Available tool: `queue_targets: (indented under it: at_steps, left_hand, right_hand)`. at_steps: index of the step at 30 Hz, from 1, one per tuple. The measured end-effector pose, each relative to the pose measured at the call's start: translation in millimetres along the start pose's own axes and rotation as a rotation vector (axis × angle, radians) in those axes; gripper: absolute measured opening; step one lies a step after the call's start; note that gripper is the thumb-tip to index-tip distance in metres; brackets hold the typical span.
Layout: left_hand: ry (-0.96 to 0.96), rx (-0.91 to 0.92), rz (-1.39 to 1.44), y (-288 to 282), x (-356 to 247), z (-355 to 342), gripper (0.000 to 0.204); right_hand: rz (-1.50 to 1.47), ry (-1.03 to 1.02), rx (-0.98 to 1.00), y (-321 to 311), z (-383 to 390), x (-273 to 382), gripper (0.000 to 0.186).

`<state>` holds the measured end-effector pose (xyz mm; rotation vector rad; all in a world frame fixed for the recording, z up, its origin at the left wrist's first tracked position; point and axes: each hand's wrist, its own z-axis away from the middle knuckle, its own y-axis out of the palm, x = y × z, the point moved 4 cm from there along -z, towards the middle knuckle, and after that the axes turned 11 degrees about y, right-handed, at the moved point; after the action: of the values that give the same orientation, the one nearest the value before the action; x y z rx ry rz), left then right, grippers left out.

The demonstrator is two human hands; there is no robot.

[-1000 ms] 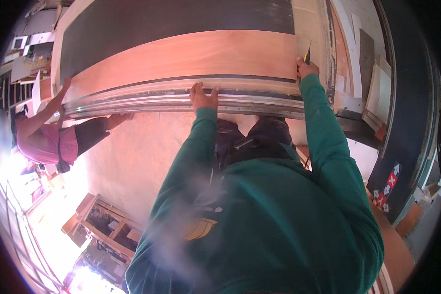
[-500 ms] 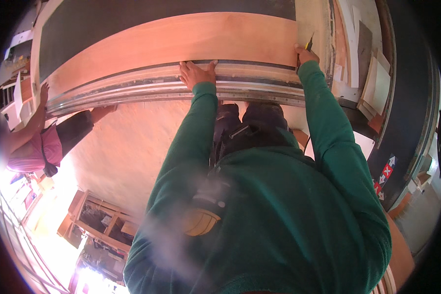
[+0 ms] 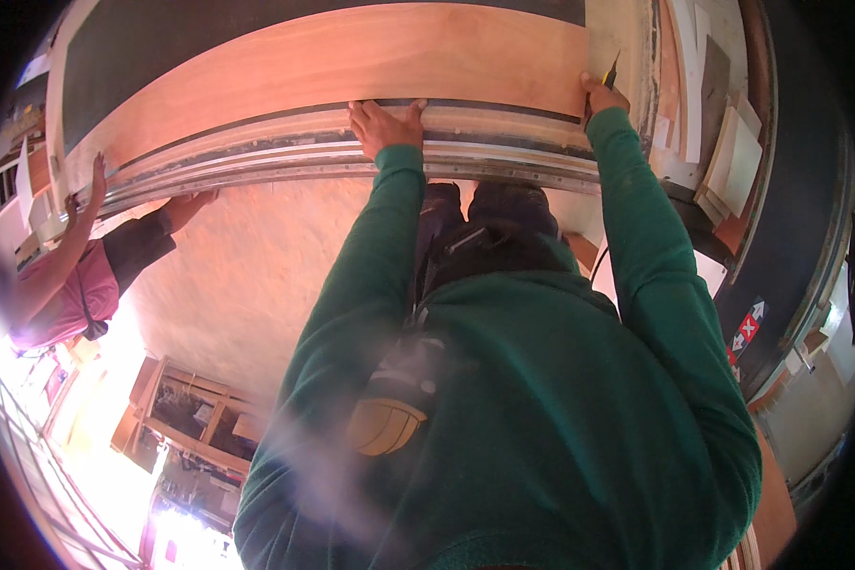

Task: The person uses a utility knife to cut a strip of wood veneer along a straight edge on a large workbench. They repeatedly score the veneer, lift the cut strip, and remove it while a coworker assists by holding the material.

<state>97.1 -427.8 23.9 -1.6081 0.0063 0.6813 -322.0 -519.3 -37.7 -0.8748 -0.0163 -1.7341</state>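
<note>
A long metal-edged workbench (image 3: 285, 157) spans the far side of a sunlit workshop; a co-worker (image 3: 62, 275) stands left. On it lies a smooth reddish plywood panel (image 3: 351, 57). The left hand (image 3: 387, 123) presses flat, fingers spread, at its near edge; the right hand (image 3: 602, 93) grips a pencil (image 3: 609, 70) at its right end.

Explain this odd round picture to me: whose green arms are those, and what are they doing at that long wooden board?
The picture comes from a wide fisheye camera worn on a person's head, looking down, so straight edges bend. The green sleeves are that person's own arms. Their left hand lies flat on the near edge of a long wooden board, which rests on a workbench with a pale metal rail along its front. Their right hand grips a thin pencil-like tool at the board's right end. At the far left a co-worker's hand also touches the bench.
</note>
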Motion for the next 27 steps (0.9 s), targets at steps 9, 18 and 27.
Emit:
queue_targets:
  at_steps: [9,18,27]
  left_hand:
    - [-0.022,0.044,-0.047,3.9,2.4,-3.6,0.109]
    - [-0.022,0.051,-0.050,-3.4,-3.8,-5.6,0.095]
    - [-0.059,0.118,-0.081,-1.5,1.9,-9.6,0.107]
  right_hand:
    - [0.142,-0.052,-0.050,3.1,-0.7,2.1,0.036]
    - [0.207,-0.126,-0.027,9.6,-22.7,-6.9,0.051]
    - [0.164,0.020,0.176,-6.1,-12.3,19.2,0.037]
